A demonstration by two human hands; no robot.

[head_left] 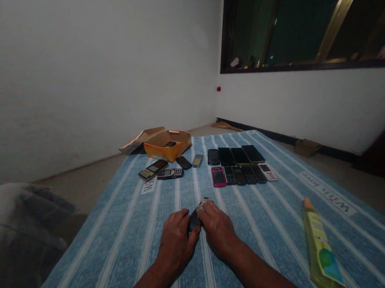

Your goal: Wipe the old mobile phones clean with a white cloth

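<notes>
My left hand is closed around the near end of a dark mobile phone, its thumb along the lower edge. From the other side, my right hand presses a small pale, crumpled cloth or tissue against the phone's far end. Fingers hide much of the phone, so its keys or screen cannot be made out. Beyond my hands lie two rows of phones, among them a pink phone and a large black smartphone. To their left are several loose phones, including a keypad phone.
An open orange cardboard box with a phone inside stands at the table's far left. A yellow-green bottle lies on the right side. Blue striped cloth covers the table. A pale draped seat is beside its left edge.
</notes>
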